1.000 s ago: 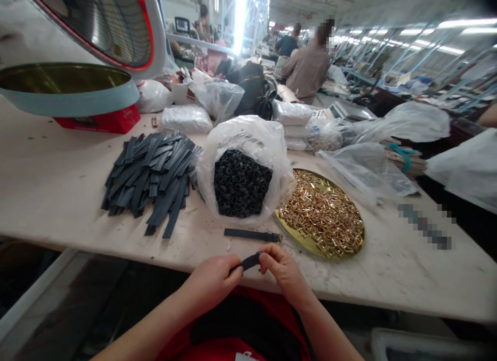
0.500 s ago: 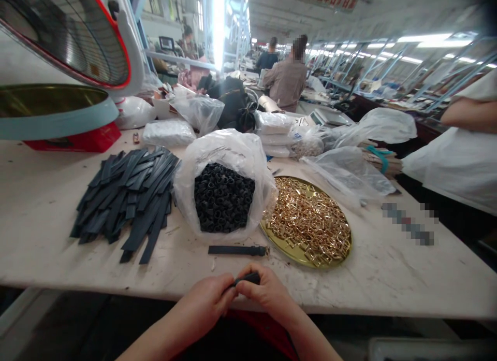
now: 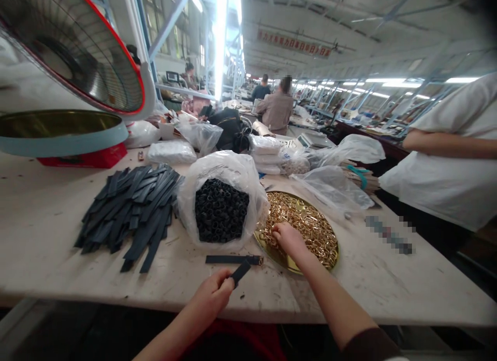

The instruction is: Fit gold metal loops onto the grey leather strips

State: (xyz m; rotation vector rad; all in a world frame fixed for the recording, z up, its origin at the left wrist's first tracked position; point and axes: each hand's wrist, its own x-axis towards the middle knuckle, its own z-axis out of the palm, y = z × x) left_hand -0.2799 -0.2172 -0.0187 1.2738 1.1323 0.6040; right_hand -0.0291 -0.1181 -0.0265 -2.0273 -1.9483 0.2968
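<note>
Pinched between thumb and fingers of my left hand [image 3: 216, 292] is a short dark strap [image 3: 241, 271], its free end pointing up and right above the table's front edge. My right hand [image 3: 290, 241] reaches into the round gold tray [image 3: 297, 269], fingertips bent together among small gold buckles [image 3: 310, 226]. What those fingertips grip, if anything, is hidden. Between the hands and the bag lies a strap with a gold buckle at its right end [image 3: 233, 260]. A clear plastic bag [image 3: 186, 205] stands open, full of black loops [image 3: 221, 211]. Left of it is a pile of dark straps [image 3: 132, 211].
A fan [image 3: 89, 55] and a large round tray [image 3: 62, 143] on a red base take up the left back. Plastic-wrapped packs [image 3: 266, 151] and loose plastic bags [image 3: 334, 185] line the back. A person in white [image 3: 446, 185] stands at the right.
My hands were together on the dark strap at the table's front edge. Now the right hand has let go and moved up and right into the buckle tray; the left keeps the strap.
</note>
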